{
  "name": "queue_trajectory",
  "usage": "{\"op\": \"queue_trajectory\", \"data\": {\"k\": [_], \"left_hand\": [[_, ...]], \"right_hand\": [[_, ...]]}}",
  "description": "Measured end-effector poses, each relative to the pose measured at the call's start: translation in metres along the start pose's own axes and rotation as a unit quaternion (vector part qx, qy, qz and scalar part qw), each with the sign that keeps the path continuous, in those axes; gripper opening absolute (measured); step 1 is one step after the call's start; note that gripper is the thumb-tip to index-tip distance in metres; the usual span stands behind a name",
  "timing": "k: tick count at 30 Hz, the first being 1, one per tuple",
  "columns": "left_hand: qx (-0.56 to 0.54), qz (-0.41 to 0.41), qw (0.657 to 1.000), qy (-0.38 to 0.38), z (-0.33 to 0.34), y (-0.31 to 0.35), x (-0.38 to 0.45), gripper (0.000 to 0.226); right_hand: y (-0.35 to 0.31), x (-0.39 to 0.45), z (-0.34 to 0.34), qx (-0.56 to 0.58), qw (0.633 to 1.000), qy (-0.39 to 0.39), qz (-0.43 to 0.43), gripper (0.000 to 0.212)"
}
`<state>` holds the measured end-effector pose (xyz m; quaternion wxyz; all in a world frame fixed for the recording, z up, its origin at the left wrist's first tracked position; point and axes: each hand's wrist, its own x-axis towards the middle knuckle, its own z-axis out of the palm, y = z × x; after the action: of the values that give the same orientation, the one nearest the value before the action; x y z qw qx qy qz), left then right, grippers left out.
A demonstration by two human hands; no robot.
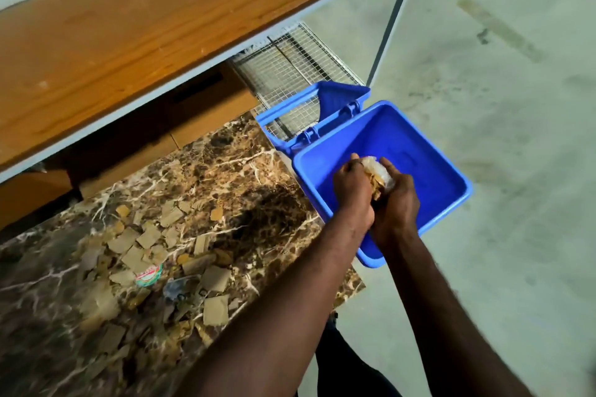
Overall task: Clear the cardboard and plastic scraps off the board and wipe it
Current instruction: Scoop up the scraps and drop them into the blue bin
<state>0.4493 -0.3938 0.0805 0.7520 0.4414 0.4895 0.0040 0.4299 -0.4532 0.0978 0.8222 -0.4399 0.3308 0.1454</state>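
Both hands are cupped together over the open blue bin (429, 151), to the right of the board. My left hand (353, 193) and my right hand (398, 203) jointly hold a bundle of scraps (375, 176), tan cardboard bits with clear plastic on top. The brown marbled board (225, 171) lies at lower left. Several cardboard pieces (213, 277) are strewn across it, along with a red, white and green wrapper (149, 275) and a bluish plastic scrap (177, 288).
A wooden shelf (161, 26) on a white frame overhangs the board's far side, with cardboard boxes (193, 116) beneath it. A wire mesh rack (290, 71) sits behind the bin's raised lid (322, 109). Grey concrete floor (500, 74) spreads to the right.
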Motion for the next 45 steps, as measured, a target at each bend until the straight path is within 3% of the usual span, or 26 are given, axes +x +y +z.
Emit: {"op": "queue_trajectory", "data": {"k": [3,6,9,11,13,16,17,19,23,28,34,38,40,45], "left_hand": [[-0.023,-0.026,0.999,-0.041,0.019,0.0,-0.001,0.036],[-0.042,-0.054,0.988,-0.138,0.03,-0.007,0.002,0.031],[0.063,-0.032,0.972,-0.222,0.034,-0.026,0.021,0.016],[0.105,-0.012,0.963,-0.247,0.035,-0.037,0.033,0.023],[0.106,-0.013,0.966,-0.237,0.035,-0.045,0.042,0.028],[0.139,0.007,0.979,-0.151,0.037,-0.059,0.052,0.013],[0.157,0.013,0.98,-0.117,0.037,-0.061,0.054,0.018],[0.183,0.002,0.98,-0.072,0.038,-0.065,0.06,0.035],[0.213,-0.049,0.974,-0.051,0.038,-0.059,0.061,0.069],[0.162,-0.109,0.979,-0.05,0.029,-0.06,0.067,0.081],[0.123,-0.114,0.984,-0.063,0.023,-0.068,0.079,0.078],[0.104,-0.095,0.987,-0.075,0.015,-0.061,0.074,0.073],[0.092,-0.088,0.989,-0.074,0.009,-0.06,0.073,0.063],[0.056,-0.085,0.992,-0.07,-0.01,-0.054,0.069,0.043]], "right_hand": [[-0.013,0.011,-0.01,0.029,0.999,-0.003,0.014,0.034],[-0.022,0.025,-0.015,0.035,0.999,0.018,0.008,0.035],[-0.028,0.044,-0.022,0.027,0.999,0.045,-0.007,0.037],[-0.031,0.054,-0.028,0.013,0.998,0.062,0.001,0.035],[-0.032,0.061,-0.033,0.009,0.997,0.073,0.019,0.032],[-0.036,0.067,-0.034,0.02,0.994,0.09,0.051,0.039],[-0.035,0.069,-0.034,0.016,0.994,0.086,0.066,0.048],[-0.032,0.072,-0.036,0.004,0.992,0.085,0.091,0.047],[-0.031,0.072,-0.04,-0.018,0.99,0.083,0.112,0.042],[-0.025,0.071,-0.048,-0.017,0.991,0.097,0.088,0.026],[-0.014,0.077,-0.051,0.029,0.993,0.078,0.087,0.015],[-0.004,0.078,-0.053,0.027,0.993,0.07,0.089,0.042],[0.002,0.076,-0.05,0.029,0.994,0.064,0.084,0.044],[0.023,0.069,-0.042,0.023,0.995,0.05,0.08,0.029]]}}
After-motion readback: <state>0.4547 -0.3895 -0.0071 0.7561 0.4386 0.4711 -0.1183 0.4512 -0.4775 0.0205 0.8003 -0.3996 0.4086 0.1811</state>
